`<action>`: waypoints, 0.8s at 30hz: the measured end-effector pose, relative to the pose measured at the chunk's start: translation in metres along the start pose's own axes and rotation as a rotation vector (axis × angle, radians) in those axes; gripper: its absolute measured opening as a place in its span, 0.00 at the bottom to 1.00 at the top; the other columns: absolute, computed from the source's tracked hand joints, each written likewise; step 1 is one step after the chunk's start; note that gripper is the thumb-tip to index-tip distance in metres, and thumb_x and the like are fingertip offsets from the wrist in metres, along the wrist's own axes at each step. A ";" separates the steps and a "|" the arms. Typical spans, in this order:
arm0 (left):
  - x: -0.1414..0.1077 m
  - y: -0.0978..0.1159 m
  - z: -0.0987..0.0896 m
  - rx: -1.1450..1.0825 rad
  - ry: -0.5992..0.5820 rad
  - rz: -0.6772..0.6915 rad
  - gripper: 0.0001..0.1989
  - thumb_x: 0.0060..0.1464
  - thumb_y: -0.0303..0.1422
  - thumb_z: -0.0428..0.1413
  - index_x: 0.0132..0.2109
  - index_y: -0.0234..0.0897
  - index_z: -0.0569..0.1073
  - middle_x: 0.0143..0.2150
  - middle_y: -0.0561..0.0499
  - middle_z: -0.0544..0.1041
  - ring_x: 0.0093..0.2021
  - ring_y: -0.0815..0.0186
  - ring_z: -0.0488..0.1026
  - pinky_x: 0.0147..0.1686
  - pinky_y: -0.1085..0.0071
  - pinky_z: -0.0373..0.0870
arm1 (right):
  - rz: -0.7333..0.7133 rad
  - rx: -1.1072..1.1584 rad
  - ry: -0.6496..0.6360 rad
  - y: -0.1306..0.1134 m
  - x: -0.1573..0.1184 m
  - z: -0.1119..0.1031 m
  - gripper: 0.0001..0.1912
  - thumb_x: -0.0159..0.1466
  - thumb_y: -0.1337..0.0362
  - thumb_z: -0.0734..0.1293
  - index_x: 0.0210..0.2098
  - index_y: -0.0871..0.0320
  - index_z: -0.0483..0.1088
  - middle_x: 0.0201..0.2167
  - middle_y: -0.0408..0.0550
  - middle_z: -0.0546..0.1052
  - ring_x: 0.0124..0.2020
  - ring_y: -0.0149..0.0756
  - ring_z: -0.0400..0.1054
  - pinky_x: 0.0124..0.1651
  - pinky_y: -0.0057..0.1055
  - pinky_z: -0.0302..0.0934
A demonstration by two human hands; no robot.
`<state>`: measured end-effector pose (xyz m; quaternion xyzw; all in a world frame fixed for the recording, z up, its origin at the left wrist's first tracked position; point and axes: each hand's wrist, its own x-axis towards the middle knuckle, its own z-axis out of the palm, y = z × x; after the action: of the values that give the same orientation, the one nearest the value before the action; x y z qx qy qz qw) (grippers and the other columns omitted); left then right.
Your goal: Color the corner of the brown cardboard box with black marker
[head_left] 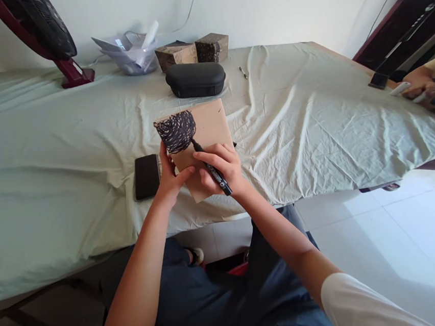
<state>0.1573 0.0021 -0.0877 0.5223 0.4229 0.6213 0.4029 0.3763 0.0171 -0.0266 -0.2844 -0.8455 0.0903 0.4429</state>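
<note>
A brown cardboard box (209, 122) is tilted toward me over the near part of the table. Dense black scribbles (178, 131) cover its upper left corner. My left hand (171, 176) grips the box along its left side, thumb on the front and the other fingers partly hidden behind the edge. Between the fingers of my right hand (221, 167) is a black marker (214, 171), its tip at the lower right rim of the scribbled patch. A dark phone-like slab (146, 177) lies just left of my left hand.
Behind the box sit a black zip case (195, 79) and two scribbled cardboard boxes (212, 48). A clear plastic basket (130, 58) and a fan (74, 71) stand at the back left. A small pen (243, 72) lies right of the case. Another person's hand (419, 83) shows at far right.
</note>
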 end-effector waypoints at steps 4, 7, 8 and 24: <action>0.001 0.005 0.001 -0.012 0.000 -0.049 0.60 0.54 0.47 0.80 0.85 0.63 0.57 0.74 0.43 0.77 0.73 0.44 0.79 0.71 0.45 0.80 | -0.079 -0.037 -0.085 0.003 -0.006 -0.005 0.28 0.80 0.51 0.62 0.75 0.44 0.77 0.61 0.54 0.84 0.55 0.50 0.80 0.60 0.52 0.72; 0.003 0.006 -0.002 -0.032 0.001 -0.087 0.63 0.50 0.46 0.82 0.84 0.64 0.57 0.73 0.43 0.78 0.72 0.43 0.79 0.69 0.46 0.81 | -0.055 -0.056 -0.090 0.003 -0.007 -0.004 0.27 0.80 0.55 0.60 0.74 0.46 0.76 0.58 0.54 0.84 0.55 0.50 0.78 0.59 0.53 0.72; 0.004 0.006 -0.003 -0.036 -0.004 -0.096 0.64 0.49 0.46 0.82 0.84 0.64 0.57 0.72 0.43 0.78 0.71 0.43 0.80 0.67 0.47 0.82 | -0.049 -0.058 -0.084 0.003 -0.007 -0.003 0.25 0.80 0.56 0.60 0.72 0.47 0.77 0.56 0.54 0.84 0.53 0.50 0.78 0.58 0.53 0.72; -0.002 0.058 0.007 0.149 -0.137 -0.225 0.71 0.55 0.50 0.73 0.90 0.56 0.37 0.85 0.38 0.66 0.82 0.32 0.67 0.79 0.33 0.69 | -0.388 -0.315 -0.007 0.009 -0.011 -0.002 0.15 0.81 0.62 0.66 0.62 0.48 0.81 0.50 0.51 0.79 0.43 0.40 0.69 0.49 0.42 0.62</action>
<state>0.1613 -0.0180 -0.0325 0.5411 0.4951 0.5020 0.4584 0.3863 0.0182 -0.0367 -0.1820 -0.8894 -0.1285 0.3991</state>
